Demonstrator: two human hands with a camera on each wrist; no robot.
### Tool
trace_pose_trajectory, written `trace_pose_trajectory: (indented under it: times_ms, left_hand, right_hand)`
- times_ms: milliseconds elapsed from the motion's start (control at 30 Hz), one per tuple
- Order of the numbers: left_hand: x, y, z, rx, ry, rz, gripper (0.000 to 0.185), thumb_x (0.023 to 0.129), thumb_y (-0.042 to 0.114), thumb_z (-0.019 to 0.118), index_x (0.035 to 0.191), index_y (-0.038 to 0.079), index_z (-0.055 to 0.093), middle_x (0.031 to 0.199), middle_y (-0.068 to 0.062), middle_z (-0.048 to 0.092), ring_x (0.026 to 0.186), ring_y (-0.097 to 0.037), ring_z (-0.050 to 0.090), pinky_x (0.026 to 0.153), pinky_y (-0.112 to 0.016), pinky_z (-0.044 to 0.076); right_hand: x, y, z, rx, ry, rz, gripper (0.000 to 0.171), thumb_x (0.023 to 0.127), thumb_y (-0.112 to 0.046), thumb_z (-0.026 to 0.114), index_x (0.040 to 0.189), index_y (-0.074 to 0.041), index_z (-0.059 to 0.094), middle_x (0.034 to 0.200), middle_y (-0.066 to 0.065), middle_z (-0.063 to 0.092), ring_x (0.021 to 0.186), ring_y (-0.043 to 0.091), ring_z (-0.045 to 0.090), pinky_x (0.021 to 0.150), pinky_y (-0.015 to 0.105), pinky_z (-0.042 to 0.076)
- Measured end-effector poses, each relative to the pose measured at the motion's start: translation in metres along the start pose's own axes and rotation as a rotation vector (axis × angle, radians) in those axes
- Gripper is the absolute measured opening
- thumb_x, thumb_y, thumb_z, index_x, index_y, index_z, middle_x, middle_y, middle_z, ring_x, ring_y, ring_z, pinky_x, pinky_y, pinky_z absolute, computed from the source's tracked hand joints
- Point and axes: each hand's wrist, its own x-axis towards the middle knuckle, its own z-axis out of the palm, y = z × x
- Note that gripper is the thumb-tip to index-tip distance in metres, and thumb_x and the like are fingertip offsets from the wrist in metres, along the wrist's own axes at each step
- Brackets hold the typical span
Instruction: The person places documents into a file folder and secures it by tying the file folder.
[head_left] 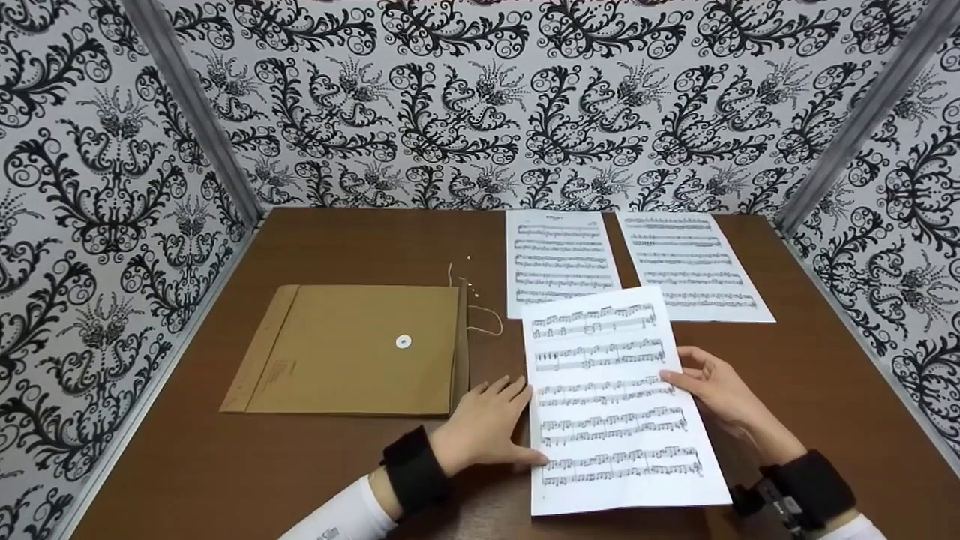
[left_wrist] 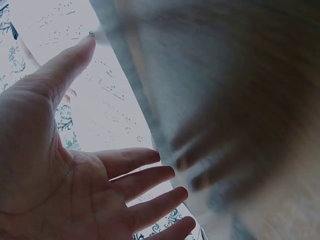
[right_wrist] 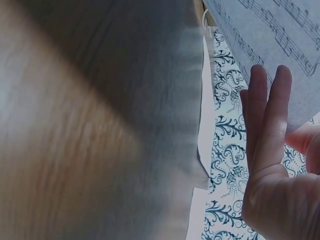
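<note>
A sheet of printed piano music (head_left: 607, 405) is raised a little above the table, tilted toward me. My right hand (head_left: 724, 397) pinches its right edge, thumb on the printed face and fingers behind the paper. In the right wrist view those fingers (right_wrist: 272, 115) reach up behind the sheet. My left hand (head_left: 484, 424) is at the sheet's left edge, its thumb touching the lower left margin. The left wrist view shows that hand's fingers (left_wrist: 145, 180) spread and fairly straight. Two more sheet music pages (head_left: 562, 259) (head_left: 694, 266) lie side by side at the back right.
A brown paper document envelope (head_left: 352, 352) with a white button and a loose string (head_left: 491, 319) lies left of my hands. Small pale bits (head_left: 472, 286) are scattered by its upper right corner. Patterned walls (head_left: 480, 105) bound the brown table (head_left: 360, 244) at the back and sides.
</note>
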Motion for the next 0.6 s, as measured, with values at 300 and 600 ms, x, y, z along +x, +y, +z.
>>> trace_pose_trajectory:
  times_ms: [300, 600]
  left_hand:
    - [-0.003, -0.005, -0.009, -0.121, -0.03, -0.017, 0.099, 0.087, 0.081, 0.053, 0.157, 0.012, 0.041, 0.164, -0.007, 0.042, 0.152, -0.028, 0.042, 0.121, -0.046, 0.042]
    - [-0.005, -0.011, -0.019, -0.418, 0.033, 0.035, 0.061, 0.096, 0.061, 0.06, 0.146, 0.026, 0.058, 0.144, 0.002, 0.065, 0.133, -0.019, 0.063, 0.104, -0.043, 0.055]
  right_hand:
    - [0.002, -0.005, -0.005, 0.062, 0.041, -0.018, 0.027, 0.102, -0.007, 0.059, 0.127, -0.011, 0.049, 0.096, -0.004, 0.081, 0.08, 0.013, 0.078, 0.067, 0.026, 0.063]
    - [0.004, -0.009, -0.006, 0.073, 0.163, 0.011, 0.036, 0.102, -0.007, 0.059, 0.134, -0.003, 0.042, 0.092, -0.006, 0.08, 0.079, 0.012, 0.078, 0.068, 0.026, 0.063]
